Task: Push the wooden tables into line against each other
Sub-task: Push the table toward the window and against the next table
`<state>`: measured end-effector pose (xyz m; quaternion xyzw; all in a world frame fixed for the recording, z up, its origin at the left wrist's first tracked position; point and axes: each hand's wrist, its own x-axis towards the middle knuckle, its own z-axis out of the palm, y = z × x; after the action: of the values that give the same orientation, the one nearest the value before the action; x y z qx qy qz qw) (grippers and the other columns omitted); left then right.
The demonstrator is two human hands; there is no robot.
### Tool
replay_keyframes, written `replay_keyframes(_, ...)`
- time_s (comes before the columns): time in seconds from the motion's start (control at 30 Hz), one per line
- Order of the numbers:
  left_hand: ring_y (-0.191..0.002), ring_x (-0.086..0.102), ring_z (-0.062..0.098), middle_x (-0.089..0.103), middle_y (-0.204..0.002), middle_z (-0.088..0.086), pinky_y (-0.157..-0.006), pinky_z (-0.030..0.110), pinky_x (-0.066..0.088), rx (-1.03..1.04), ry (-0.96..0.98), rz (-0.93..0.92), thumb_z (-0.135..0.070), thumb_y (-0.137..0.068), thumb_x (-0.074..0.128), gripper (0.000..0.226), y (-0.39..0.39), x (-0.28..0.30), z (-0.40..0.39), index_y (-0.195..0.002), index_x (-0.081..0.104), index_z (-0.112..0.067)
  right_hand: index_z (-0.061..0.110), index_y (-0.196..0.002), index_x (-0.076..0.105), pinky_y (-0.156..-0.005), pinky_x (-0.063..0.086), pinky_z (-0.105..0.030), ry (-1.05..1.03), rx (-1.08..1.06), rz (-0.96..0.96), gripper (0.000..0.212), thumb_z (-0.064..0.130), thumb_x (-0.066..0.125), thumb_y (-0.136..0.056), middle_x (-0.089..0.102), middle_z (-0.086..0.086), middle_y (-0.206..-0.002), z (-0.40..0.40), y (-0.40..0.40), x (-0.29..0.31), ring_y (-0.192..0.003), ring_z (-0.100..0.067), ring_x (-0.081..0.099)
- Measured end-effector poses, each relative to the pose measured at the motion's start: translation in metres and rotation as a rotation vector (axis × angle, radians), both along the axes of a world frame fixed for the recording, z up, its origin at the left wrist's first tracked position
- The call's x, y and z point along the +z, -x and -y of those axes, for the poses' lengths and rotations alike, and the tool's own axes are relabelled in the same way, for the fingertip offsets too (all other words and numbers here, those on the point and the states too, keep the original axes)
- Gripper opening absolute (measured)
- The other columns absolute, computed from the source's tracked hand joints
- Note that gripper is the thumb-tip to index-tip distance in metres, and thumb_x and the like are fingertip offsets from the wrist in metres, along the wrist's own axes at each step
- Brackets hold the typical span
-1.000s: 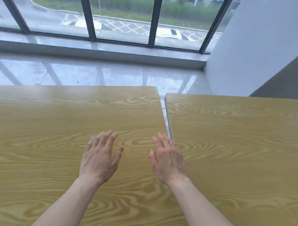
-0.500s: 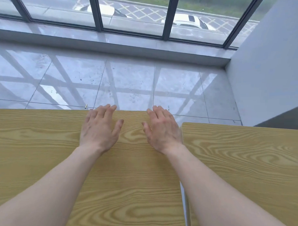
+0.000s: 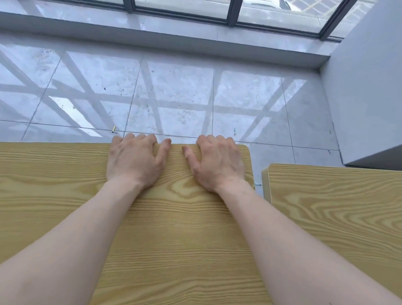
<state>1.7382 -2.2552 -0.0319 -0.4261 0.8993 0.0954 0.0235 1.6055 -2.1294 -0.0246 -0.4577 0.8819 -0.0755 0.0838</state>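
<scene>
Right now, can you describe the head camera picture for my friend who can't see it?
Both hands, the left hand and the right hand, grip the far edge of the left wooden table, fingers curled over it. A second wooden table stands to the right, across a narrow gap and set slightly nearer. Beyond lie a glossy tiled floor and windows.

Tables: two, left table (image 3: 46,192) and right table (image 3: 341,214), apart, narrow gap between; hands: two, left hand (image 3: 133,159) and right hand (image 3: 218,164), both on the left table's far edge; small bits on the floor: two, one yellowish (image 3: 114,128), one bluish (image 3: 234,131); window posts in view: three; white cars outside: one (image 3: 280,2)
</scene>
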Motion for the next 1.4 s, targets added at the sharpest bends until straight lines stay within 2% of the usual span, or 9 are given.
replay_keyframes(0.23, -0.105, 0.057, 0.032, 0.072, -0.102, 0.006, -0.097, 0.047, 0.033, -0.002, 0.034, 0.013, -0.059, -0.101, 0.025, 0.058, 0.003, 0.0, -0.017, -0.093, 0.065, -0.018, 0.017, -0.104, 0.061, -0.099, 0.039, -0.042, 0.008, 0.018, 0.054, 0.052, 0.059, 0.03, -0.099, 0.066, -0.003, -0.1, -0.017, 0.003, 0.001, -0.098, -0.026, 0.056)
replay_keyframes(0.4, -0.104, 0.057, 0.03, 0.071, -0.099, 0.004, -0.097, 0.045, 0.033, -0.077, 0.022, 0.032, -0.059, -0.101, 0.025, 0.057, 0.013, -0.003, -0.041, -0.095, 0.066, -0.019, 0.016, -0.102, 0.061, -0.093, 0.039, -0.043, 0.002, -0.025, 0.021, 0.052, 0.058, 0.031, -0.098, 0.066, -0.004, -0.097, -0.048, 0.007, -0.004, -0.094, -0.027, 0.057)
replay_keyframes(0.73, -0.103, 0.057, 0.032, 0.071, -0.098, 0.006, -0.096, 0.045, 0.031, -0.067, 0.056, -0.001, -0.058, -0.101, 0.029, 0.054, 0.011, -0.007, -0.038, -0.093, 0.065, -0.019, 0.016, -0.102, 0.061, -0.094, 0.04, -0.043, 0.0, -0.031, 0.003, 0.051, 0.058, 0.032, -0.098, 0.067, -0.004, -0.096, -0.045, 0.004, -0.006, -0.093, -0.027, 0.058)
replay_keyframes(0.9, -0.106, 0.056, 0.032, 0.07, -0.102, 0.007, -0.097, 0.045, 0.032, -0.075, 0.067, 0.004, -0.057, -0.101, 0.027, 0.054, 0.012, -0.005, -0.038, -0.101, 0.066, -0.019, 0.016, -0.106, 0.063, -0.094, 0.039, -0.043, -0.009, -0.031, -0.01, 0.054, 0.058, 0.029, -0.098, 0.068, -0.004, -0.1, -0.045, 0.006, -0.004, -0.095, -0.027, 0.058)
replay_keyframes(1.03, -0.112, 0.055, 0.034, 0.068, -0.114, 0.008, -0.1, 0.047, 0.034, -0.187, 0.143, -0.029, -0.053, -0.101, 0.026, 0.055, 0.009, -0.003, -0.043, -0.12, 0.063, -0.018, 0.016, -0.108, 0.063, -0.095, 0.039, -0.043, 0.0, -0.026, -0.022, 0.054, 0.058, 0.03, -0.099, 0.068, -0.005, -0.101, -0.048, 0.004, -0.003, -0.097, -0.027, 0.057)
replay_keyframes(1.1, -0.124, 0.051, 0.033, 0.064, -0.129, 0.008, -0.108, 0.047, 0.032, -0.213, 0.149, -0.035, -0.052, -0.101, 0.029, 0.055, 0.007, 0.002, -0.048, -0.135, 0.057, -0.018, 0.015, -0.114, 0.063, -0.099, 0.038, -0.043, 0.009, -0.013, -0.014, 0.056, 0.057, 0.03, -0.1, 0.067, -0.006, -0.107, -0.049, 0.003, -0.004, -0.102, -0.028, 0.057)
replay_keyframes(1.2, -0.141, 0.039, 0.031, 0.051, -0.148, 0.006, -0.12, 0.046, 0.022, -0.221, 0.122, -0.055, -0.052, -0.101, 0.033, 0.056, -0.002, 0.009, -0.067, -0.147, 0.045, -0.021, 0.013, -0.133, 0.057, -0.116, 0.029, -0.045, 0.049, -0.013, -0.027, 0.061, 0.054, 0.026, -0.102, 0.065, -0.009, -0.124, -0.055, -0.003, -0.002, -0.122, -0.029, 0.053)
replay_keyframes(1.3, -0.147, 0.033, 0.029, 0.044, -0.155, 0.004, -0.124, 0.045, 0.015, -0.282, 0.129, -0.047, -0.052, -0.1, 0.032, 0.058, -0.024, 0.016, -0.09, -0.15, 0.042, -0.024, 0.011, -0.147, 0.047, -0.124, 0.018, -0.049, 0.113, -0.025, -0.03, 0.065, 0.052, 0.023, -0.102, 0.052, -0.015, -0.148, -0.077, -0.021, 0.009, -0.145, -0.031, 0.038)
replay_keyframes(1.4, -0.149, 0.031, 0.029, 0.042, -0.157, 0.004, -0.125, 0.047, 0.014, -0.247, 0.087, -0.07, -0.053, -0.1, 0.029, 0.059, -0.049, 0.026, -0.109, -0.15, 0.041, -0.025, 0.013, -0.148, 0.046, -0.124, 0.02, -0.048, 0.151, -0.01, -0.02, 0.059, 0.047, 0.029, -0.103, 0.047, -0.014, -0.154, -0.114, -0.051, 0.016, -0.149, -0.03, 0.033)
